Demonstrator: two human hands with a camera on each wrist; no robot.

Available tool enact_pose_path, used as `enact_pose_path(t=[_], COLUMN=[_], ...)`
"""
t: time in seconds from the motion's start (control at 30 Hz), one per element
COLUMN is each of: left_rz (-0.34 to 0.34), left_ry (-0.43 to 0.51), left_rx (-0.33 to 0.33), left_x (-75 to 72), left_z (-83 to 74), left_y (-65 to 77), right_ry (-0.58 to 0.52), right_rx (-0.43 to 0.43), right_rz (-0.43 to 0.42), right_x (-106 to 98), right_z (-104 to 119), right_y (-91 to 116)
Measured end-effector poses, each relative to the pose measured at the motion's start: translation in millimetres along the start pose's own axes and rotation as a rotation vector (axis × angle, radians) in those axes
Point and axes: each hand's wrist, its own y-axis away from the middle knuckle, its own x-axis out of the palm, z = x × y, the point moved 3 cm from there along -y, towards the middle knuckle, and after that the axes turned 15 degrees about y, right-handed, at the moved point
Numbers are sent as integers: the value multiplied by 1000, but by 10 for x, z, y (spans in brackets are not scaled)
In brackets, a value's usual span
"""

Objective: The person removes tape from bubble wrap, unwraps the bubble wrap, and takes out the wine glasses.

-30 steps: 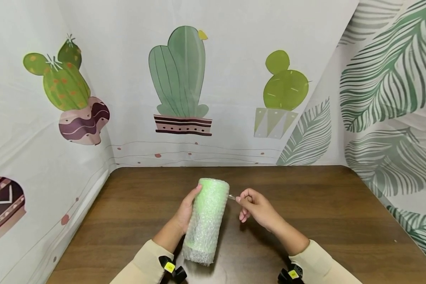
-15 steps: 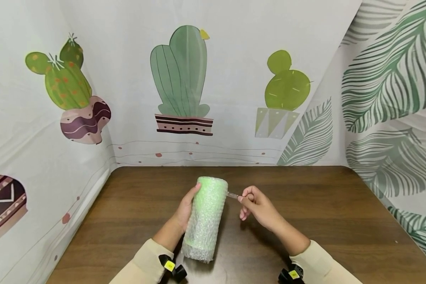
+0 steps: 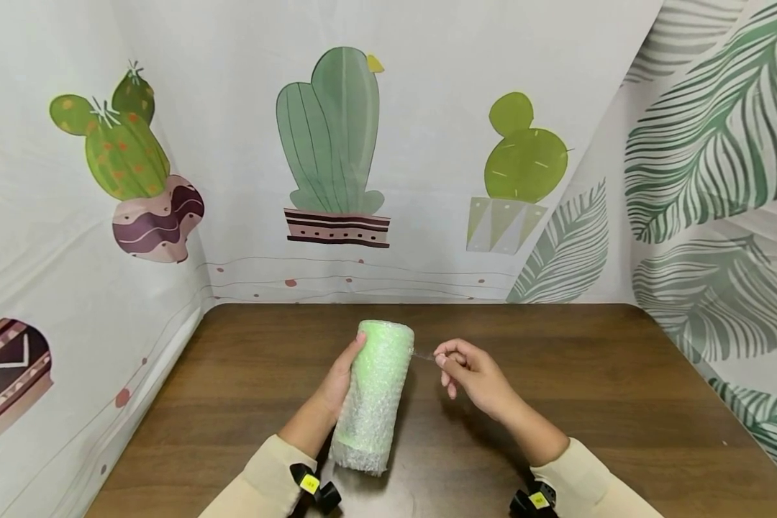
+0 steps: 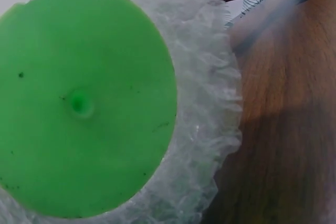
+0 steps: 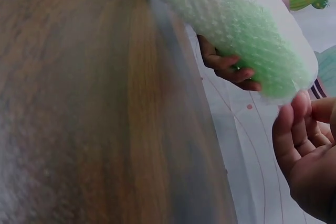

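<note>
A green cylinder wrapped in bubble wrap (image 3: 375,396) leans over the table, its top tilted away from me. My left hand (image 3: 339,381) grips it from the left side, thumb near the upper end; its other fingers (image 5: 231,69) curl behind it in the right wrist view. From the upper right edge of the wrap runs a thin, clear strip like tape (image 3: 423,355). My right hand (image 3: 475,374) pinches the strip's free end between thumb and forefinger. In the left wrist view, the cylinder's green round end (image 4: 105,150) shows a small central dimple, ringed by ragged bubble wrap (image 4: 205,87).
The brown wooden table (image 3: 589,374) lies under both hands. White cloth printed with cacti (image 3: 337,144) and leaves (image 3: 706,144) hangs behind it and along the sides. A black wrist camera (image 3: 534,500) is strapped over each sleeve.
My right hand has shifted slightly right, and more of the clear strip spans between it and the wrap than a second ago. The left hand and cylinder have shifted slightly up and left.
</note>
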Motion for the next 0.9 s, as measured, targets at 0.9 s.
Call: enact_pose_path(t=[0.9], left_rz=[-245], left_ry=[-319], left_rx=[302], left_x=[-70], left_z=[-38], left_y=[-52], right_ry=[-64], right_rx=[41], right_rz=[-34], right_x=[14], right_z=[-33], right_y=[-4])
